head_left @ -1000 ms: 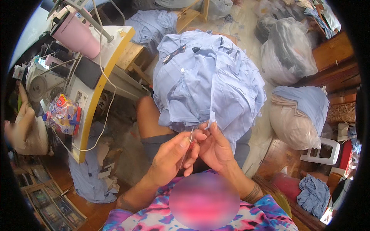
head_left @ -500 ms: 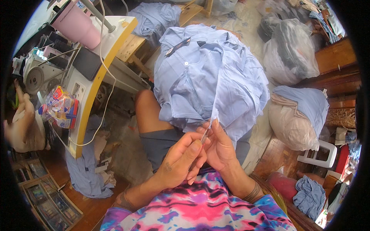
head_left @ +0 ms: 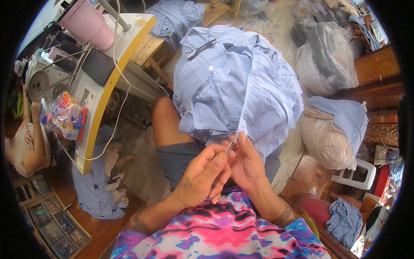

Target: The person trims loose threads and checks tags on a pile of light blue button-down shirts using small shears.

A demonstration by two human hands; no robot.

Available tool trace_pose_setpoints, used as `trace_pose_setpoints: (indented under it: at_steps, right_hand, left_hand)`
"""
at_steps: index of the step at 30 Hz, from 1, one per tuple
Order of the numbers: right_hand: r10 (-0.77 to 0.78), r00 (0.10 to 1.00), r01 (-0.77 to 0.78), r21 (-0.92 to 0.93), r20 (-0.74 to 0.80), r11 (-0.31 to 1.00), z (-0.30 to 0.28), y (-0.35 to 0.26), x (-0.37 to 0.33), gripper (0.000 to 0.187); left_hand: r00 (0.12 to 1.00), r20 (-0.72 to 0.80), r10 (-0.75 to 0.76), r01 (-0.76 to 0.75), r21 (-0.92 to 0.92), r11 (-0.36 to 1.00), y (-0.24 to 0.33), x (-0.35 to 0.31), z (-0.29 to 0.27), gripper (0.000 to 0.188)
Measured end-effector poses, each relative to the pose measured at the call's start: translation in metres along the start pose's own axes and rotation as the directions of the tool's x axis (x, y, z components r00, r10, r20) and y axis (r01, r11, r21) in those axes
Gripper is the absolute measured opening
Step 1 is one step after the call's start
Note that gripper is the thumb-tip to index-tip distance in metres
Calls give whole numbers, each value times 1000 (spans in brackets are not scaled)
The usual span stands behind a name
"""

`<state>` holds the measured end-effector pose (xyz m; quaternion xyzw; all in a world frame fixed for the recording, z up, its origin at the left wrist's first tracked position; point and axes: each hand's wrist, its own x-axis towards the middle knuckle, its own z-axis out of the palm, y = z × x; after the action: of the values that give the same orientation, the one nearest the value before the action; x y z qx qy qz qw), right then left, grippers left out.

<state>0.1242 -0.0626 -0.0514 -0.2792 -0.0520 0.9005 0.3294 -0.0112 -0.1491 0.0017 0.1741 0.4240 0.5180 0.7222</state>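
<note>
A light blue shirt (head_left: 224,95) lies heaped over my lap, with a white button and a dark label showing. My left hand (head_left: 200,175) is closed around a small slim metal tool (head_left: 230,149), its tip angled up toward the cloth; its exact kind is too small to tell. Close beside it, my right hand (head_left: 248,166) pinches the near end of a narrow folded strip of the shirt between thumb and fingers. The tool's tip is right by that pinched edge, and whether it touches the cloth cannot be made out.
At left, a yellow-edged table (head_left: 129,58) carries a pink tumbler (head_left: 88,26), a phone (head_left: 98,67) and a plastic packet (head_left: 67,116); a white cable (head_left: 126,93) hangs over it. Bagged cloth (head_left: 327,134) and a white stool (head_left: 355,175) stand right. Another person (head_left: 32,144) sits far left.
The metal tool tilts slightly more upright by the cloth edge. Both hands stay nearly in place. At far left, the other person's arm has shifted.
</note>
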Motion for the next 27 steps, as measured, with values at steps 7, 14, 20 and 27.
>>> trace_pose_setpoints:
  at_steps: [7,14,20,27]
  right_hand:
    - [-22,999,25,-62,44,998,-8,2,2,12]
    - [-113,987,129,-142,115,982,-19,8,5,17]
    - [-229,969,248,-365,93,897,-15,4,7,16]
    - [-205,961,277,-588,188,760,-29,-13,16,18]
  left_hand:
    - [999,-34,23,-23,14,1000,-1,2,-1,46]
    - [998,-54,-10,9,-21,1000,6,-2,-2,40]
    - [998,-55,11,-11,-3,1000,4,-3,-5,44]
    - [993,-114,-29,8,-175,984,-3,1,-2,41]
